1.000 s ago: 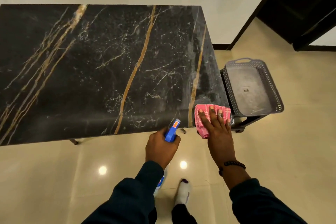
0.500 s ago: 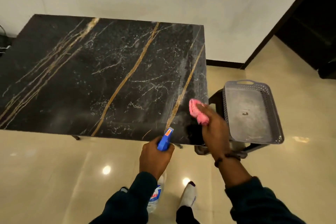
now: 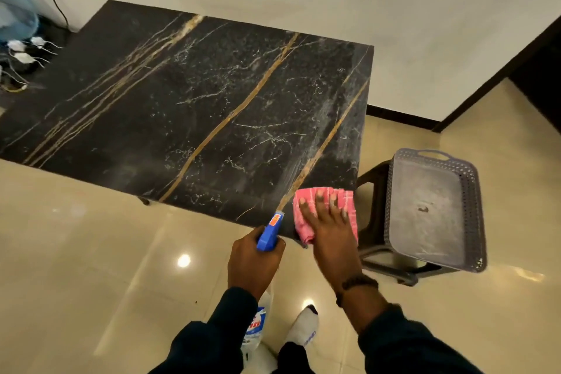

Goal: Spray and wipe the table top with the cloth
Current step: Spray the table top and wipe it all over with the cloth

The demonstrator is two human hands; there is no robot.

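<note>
The black marble table top (image 3: 188, 106) with gold veins fills the middle of the view. A pink cloth (image 3: 347, 202) lies flat on its near right corner, partly hanging over the front edge. My right hand (image 3: 329, 225) presses on the cloth with fingers spread and straight. My left hand (image 3: 253, 264) grips the spray bottle (image 3: 270, 232) just in front of the table edge; its blue trigger head points toward the table and its clear body hangs below my wrist.
A grey perforated plastic tray (image 3: 473, 212) sits on a dark stool (image 3: 373, 179) right of the table. Chargers and cables (image 3: 21, 55) lie at the far left. White walls stand behind, and a glossy tiled floor (image 3: 91, 267) lies in front.
My right hand went from bunching the cloth above the corner to pressing it flat with spread fingers. The view has swung, showing more of the table's left side. The spray bottle stays held.
</note>
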